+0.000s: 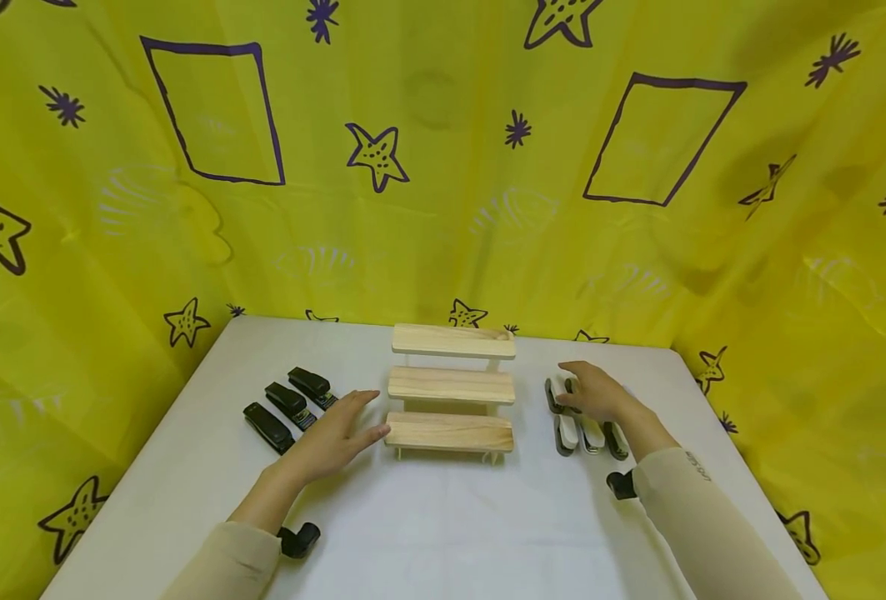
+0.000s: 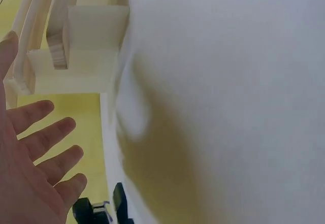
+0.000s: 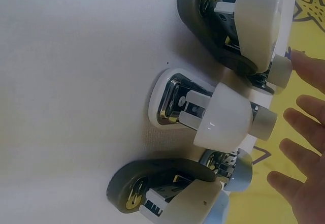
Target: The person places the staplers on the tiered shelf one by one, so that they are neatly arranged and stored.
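Observation:
My left hand [image 1: 333,442] hovers with spread fingers between three black staplers [image 1: 268,427] and a three-step wooden stand [image 1: 450,431]. In the head view its thumb tip overlaps the lowest step; whether they touch I cannot tell. The left wrist view shows the hand [image 2: 35,158] holding nothing, below the stand's side panel [image 2: 96,31]. On the right, my right hand [image 1: 596,392] is over the far row of several small white and dark staplers [image 1: 566,433], partly covering it. In the right wrist view its fingers [image 3: 304,125] are apart, beyond a white stapler [image 3: 223,117], gripping nothing.
A white cloth [image 1: 450,533] covers the table. Yellow curtains [image 1: 427,225] with purple drawings enclose the back and both sides. Black wrist mounts [image 1: 300,540] sit at the sleeves, close to the tabletop.

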`<action>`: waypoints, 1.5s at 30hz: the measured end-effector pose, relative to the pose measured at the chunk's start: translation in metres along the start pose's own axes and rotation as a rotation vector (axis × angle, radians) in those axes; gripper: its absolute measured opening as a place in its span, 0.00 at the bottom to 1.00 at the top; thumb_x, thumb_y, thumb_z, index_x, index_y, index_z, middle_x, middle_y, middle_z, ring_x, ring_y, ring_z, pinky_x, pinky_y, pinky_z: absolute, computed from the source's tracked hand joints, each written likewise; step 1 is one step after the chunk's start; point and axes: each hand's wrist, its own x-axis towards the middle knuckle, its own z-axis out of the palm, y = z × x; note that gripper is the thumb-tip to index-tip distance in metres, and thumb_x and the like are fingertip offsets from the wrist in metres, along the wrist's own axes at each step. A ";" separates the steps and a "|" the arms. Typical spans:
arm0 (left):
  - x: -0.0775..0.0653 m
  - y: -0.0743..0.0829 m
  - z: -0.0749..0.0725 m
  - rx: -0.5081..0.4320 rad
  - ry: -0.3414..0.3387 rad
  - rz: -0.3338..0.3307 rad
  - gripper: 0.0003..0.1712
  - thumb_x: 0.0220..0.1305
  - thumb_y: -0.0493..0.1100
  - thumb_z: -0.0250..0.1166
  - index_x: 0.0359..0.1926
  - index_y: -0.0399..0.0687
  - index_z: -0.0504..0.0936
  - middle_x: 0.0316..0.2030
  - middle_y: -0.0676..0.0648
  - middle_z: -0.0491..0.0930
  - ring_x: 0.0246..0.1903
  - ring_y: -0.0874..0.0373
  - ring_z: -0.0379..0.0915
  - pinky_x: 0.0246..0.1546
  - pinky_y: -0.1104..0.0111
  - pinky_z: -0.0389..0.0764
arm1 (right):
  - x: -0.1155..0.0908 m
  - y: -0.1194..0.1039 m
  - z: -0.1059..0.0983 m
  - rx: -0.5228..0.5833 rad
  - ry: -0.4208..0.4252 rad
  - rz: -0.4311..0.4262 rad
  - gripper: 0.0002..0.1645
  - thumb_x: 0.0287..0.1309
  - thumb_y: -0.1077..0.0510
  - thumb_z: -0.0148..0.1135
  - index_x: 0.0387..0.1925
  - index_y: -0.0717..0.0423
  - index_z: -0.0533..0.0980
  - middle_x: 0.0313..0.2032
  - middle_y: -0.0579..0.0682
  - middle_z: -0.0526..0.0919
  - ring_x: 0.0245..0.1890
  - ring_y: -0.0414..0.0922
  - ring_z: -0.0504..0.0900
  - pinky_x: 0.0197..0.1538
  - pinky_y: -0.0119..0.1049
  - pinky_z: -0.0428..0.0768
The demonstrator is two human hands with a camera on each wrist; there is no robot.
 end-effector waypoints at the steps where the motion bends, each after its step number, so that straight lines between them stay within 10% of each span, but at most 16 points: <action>1: -0.001 -0.001 0.003 -0.017 -0.001 -0.006 0.49 0.71 0.71 0.58 0.79 0.47 0.61 0.78 0.38 0.62 0.79 0.37 0.53 0.77 0.39 0.57 | 0.000 0.000 0.000 -0.001 0.000 -0.001 0.40 0.69 0.56 0.65 0.74 0.70 0.62 0.73 0.74 0.63 0.73 0.74 0.61 0.74 0.70 0.61; 26: -0.009 -0.001 0.044 -0.243 0.042 -0.096 0.44 0.66 0.65 0.68 0.78 0.67 0.63 0.77 0.46 0.64 0.79 0.42 0.55 0.77 0.40 0.58 | 0.011 0.008 0.007 -0.053 -0.079 0.015 0.41 0.65 0.52 0.70 0.71 0.69 0.67 0.68 0.72 0.73 0.68 0.70 0.71 0.70 0.67 0.70; 45: -0.008 -0.012 0.057 -0.318 0.112 -0.043 0.38 0.70 0.61 0.66 0.77 0.69 0.65 0.75 0.50 0.69 0.78 0.44 0.57 0.78 0.41 0.56 | 0.014 0.002 0.006 -0.063 -0.046 0.059 0.40 0.60 0.48 0.74 0.66 0.69 0.72 0.64 0.72 0.76 0.65 0.70 0.75 0.67 0.66 0.73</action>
